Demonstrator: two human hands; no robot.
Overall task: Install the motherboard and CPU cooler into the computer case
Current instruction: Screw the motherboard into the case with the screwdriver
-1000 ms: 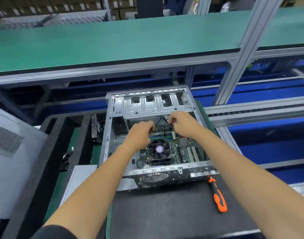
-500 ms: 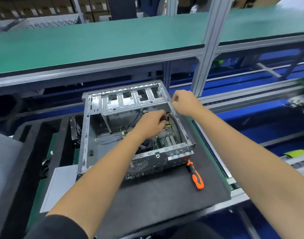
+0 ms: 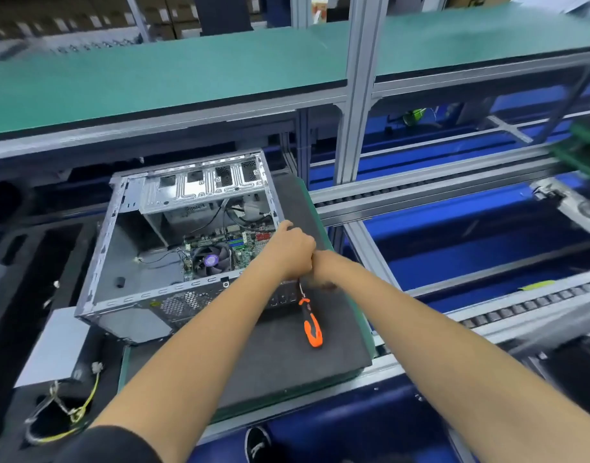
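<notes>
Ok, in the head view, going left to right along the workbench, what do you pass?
Loose yellow and white wires → grey metal box → computer case → CPU cooler fan → left hand → orange screwdriver.

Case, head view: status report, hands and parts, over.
Left hand gripping the case right wall; right hand mostly hidden behind it, state unclear. Motherboard and cooler seated inside. Screwdriver lying on mat by case, untouched.

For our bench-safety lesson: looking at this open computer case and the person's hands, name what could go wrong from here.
1. The orange screwdriver lies loose beside the computer case, under the forearms; a sweep could knock it off.
2. The left hand is at the case's bare metal edge, which might cut skin.
3. Loose cables above the cooler fan could snag it.
</notes>
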